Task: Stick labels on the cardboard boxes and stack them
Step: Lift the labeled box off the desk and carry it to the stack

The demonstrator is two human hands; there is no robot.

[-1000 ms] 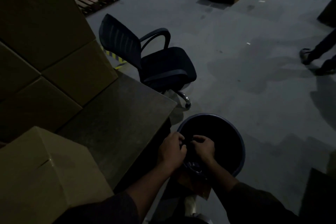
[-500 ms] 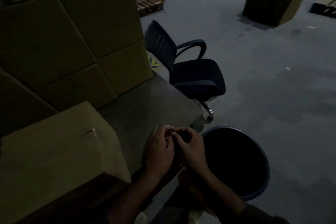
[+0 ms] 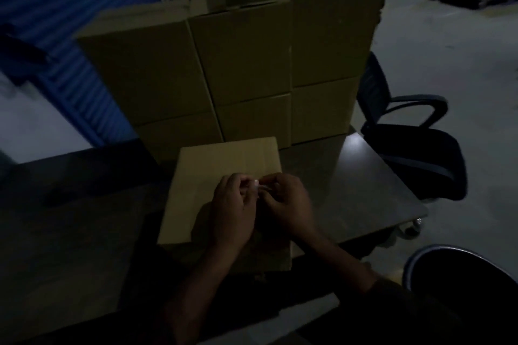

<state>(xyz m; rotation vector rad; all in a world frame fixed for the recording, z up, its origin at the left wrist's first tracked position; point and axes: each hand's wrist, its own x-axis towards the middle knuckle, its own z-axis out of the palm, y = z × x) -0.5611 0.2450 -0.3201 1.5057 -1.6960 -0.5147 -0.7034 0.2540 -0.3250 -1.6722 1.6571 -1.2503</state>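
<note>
Both hands' fingers [image 3: 253,186] pinch a small label [image 3: 257,185] above a cardboard box [image 3: 207,176].

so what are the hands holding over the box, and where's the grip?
Both hands, left and right, pinch a small pale piece, likely a label, at their fingertips above the box. Which edge each grips is too dark to tell.

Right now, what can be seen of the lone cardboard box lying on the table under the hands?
The cardboard box is plain brown and shut, with a faint seam along its top. It lies flat on the dark table, in front of the stacked boxes. Both hands hover above its near half; no label shows on it.
</note>
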